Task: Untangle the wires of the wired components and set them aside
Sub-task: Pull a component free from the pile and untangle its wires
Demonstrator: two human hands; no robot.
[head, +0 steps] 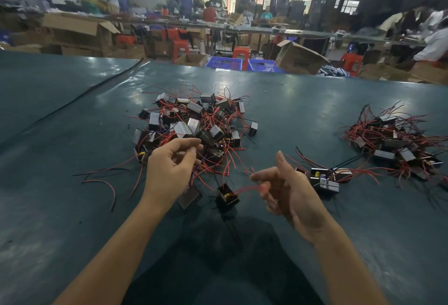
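A small black part (226, 195) with a yellow spot lies on the green table (72, 207), between the two hands and a little nearer the person. A red wire (244, 189), blurred, runs from its top across to the right hand (288, 188). That hand's lower fingers are curled and grip the wire's end, while the thumb stands up and the forefinger reaches left.

The left hand (169, 166) is half closed, thumb and forefinger tips meeting in a pinch. Thin wires (193, 178) drop from under its palm to a flat grey block (190, 198) just beside the black part; the exact grip on them is hard to make out.

Just beyond the left hand sits the tangled heap (194, 122): many boxy grey and black parts bristling with red and black leads. A small group (324, 178) of parts lies just right of the right hand, and a second heap (397, 144) lies farther right, well apart from the first.
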